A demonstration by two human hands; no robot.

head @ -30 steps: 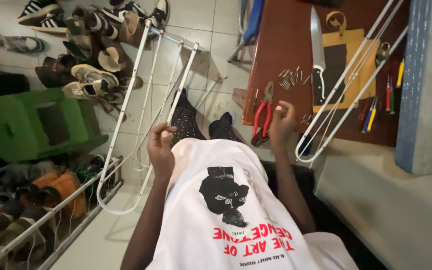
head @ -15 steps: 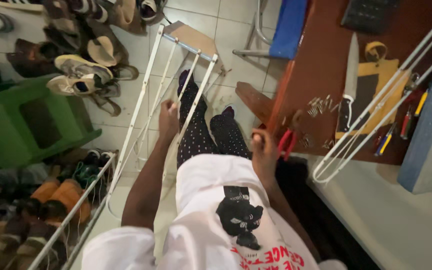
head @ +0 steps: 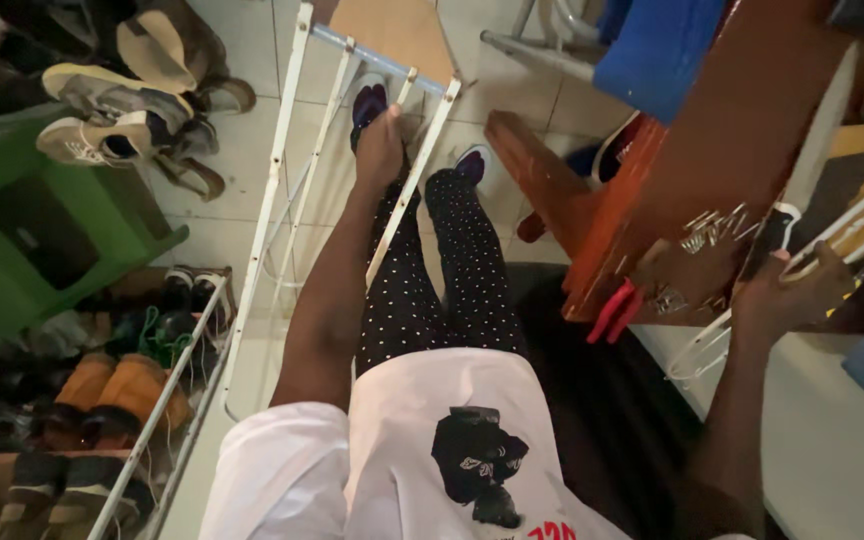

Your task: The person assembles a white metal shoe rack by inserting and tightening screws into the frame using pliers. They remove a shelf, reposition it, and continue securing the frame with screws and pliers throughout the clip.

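The person stands on the pale tiled floor (head: 242, 215) between a shoe rack and a wooden table; the left hand (head: 380, 148) is stretched down in front of the legs, its fingers curled around a white rail of the folding wire rack (head: 282, 190), near the rack's far end where a blue crossbar joins the two long sides; the rack leans over the floor, its near end running down past the person's left leg; the right hand (head: 787, 295) is out at the near edge of the brown table (head: 742, 130), closed around the white wires of a second rack piece (head: 832, 250) that lies across the tabletop; red-handled pliers (head: 614, 310) hang just over that same table edge, beside a scatter of small metal clips (head: 704, 228); to the left, a green plastic stool (head: 42, 215) and a pile of shoes (head: 122, 90) crowd the floor, leaving only a narrow strip of bare tile beside the rack; a blue chair (head: 657, 50) stands beyond the table's far corner.
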